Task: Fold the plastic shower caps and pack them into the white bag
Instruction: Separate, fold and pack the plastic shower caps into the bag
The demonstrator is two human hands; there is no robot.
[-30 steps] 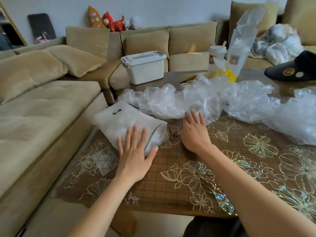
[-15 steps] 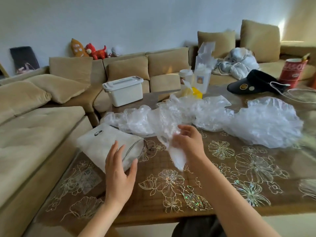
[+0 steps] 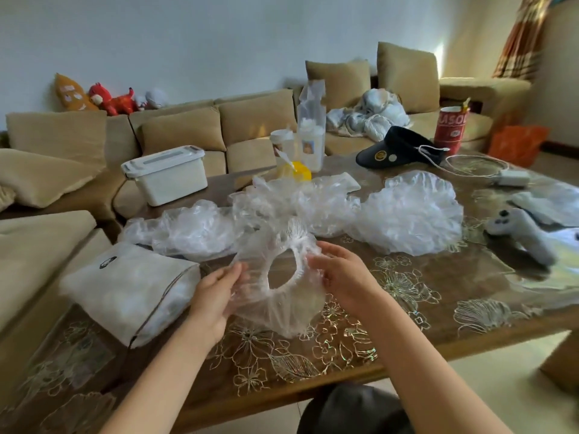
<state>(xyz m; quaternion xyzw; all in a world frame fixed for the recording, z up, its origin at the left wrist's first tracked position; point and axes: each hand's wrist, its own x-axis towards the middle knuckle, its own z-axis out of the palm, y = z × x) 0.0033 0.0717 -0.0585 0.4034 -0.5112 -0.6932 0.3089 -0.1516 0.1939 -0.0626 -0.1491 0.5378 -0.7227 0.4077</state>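
Your left hand [image 3: 217, 297] and right hand [image 3: 343, 277] pinch opposite sides of 1 shower cap [image 3: 282, 314], held above the table [image 3: 445, 296], opening facing you. The white bag [image 3: 125, 286] lies just beside your left hand, the nearer one.

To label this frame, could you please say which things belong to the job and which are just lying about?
Job: shower cap held by left hand and right hand, pile of loose caps, white bag.
Lying about: lidded box, black visor, red cup, white controller, charger.
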